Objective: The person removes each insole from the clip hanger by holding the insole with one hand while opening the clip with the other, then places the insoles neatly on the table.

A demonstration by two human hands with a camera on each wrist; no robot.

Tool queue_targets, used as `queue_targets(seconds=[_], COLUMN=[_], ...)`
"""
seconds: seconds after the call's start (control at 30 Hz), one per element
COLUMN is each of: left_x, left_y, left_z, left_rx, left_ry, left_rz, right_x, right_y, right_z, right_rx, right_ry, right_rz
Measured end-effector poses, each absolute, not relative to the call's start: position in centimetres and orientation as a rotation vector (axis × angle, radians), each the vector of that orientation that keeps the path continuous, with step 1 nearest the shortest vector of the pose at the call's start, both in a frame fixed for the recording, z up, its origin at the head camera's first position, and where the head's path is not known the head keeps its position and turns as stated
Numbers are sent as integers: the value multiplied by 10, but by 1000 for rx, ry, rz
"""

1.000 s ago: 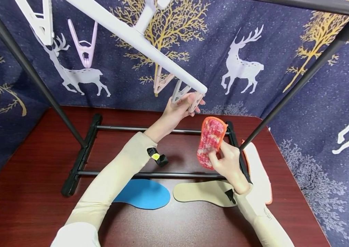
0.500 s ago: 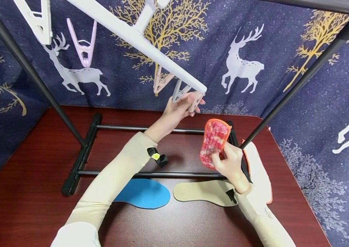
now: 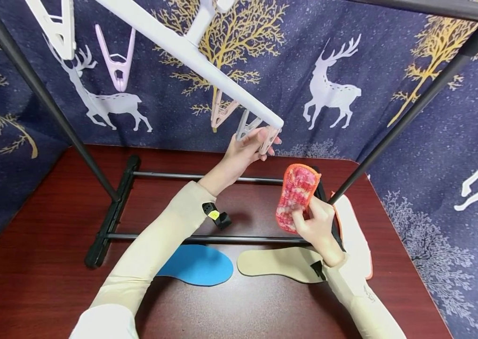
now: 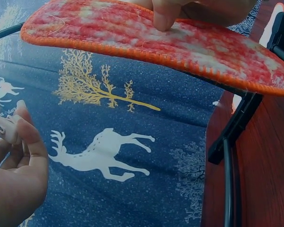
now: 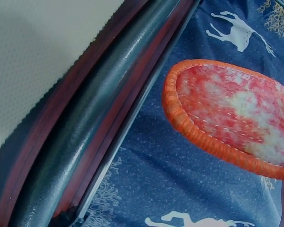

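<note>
My left hand pinches a pale pink clothespin at the low end of a white hanger bar. In the left wrist view, thumb and fingers curl round that clip. My right hand grips a red-and-white patterned insole with orange stitched edging, its thumb pressed on the patterned face. The insole is held up over the rack's base, to the right of and below the left hand. Its orange rim also shows in the right wrist view, where most of the hand is out of frame.
A blue insole and a beige insole lie on the dark red table. At the right lies a white one with orange edging. A black rack stands around the hanger. More clothespins hang from it.
My right hand has shifted the red-and-white insole slightly right and a little down, away from the clothespin. The left hand keeps its place on the clip.
</note>
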State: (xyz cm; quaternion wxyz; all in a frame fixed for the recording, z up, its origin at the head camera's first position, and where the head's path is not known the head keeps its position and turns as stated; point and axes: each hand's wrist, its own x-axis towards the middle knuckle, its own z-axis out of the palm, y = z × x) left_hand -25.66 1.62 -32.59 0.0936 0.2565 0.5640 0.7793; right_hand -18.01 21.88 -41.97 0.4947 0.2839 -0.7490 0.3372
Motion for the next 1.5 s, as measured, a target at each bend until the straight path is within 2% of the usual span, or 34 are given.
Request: queue_targets(seconds=[1.5], left_x=[-257], left_y=[17], left_z=[-330], left_rx=[702], left_ry=[1694], left_rz=[2282], right_x=[-177], right_y=[234], right_z=[-424], right_rx=[591], right_ry=[-1754], right_rz=[806])
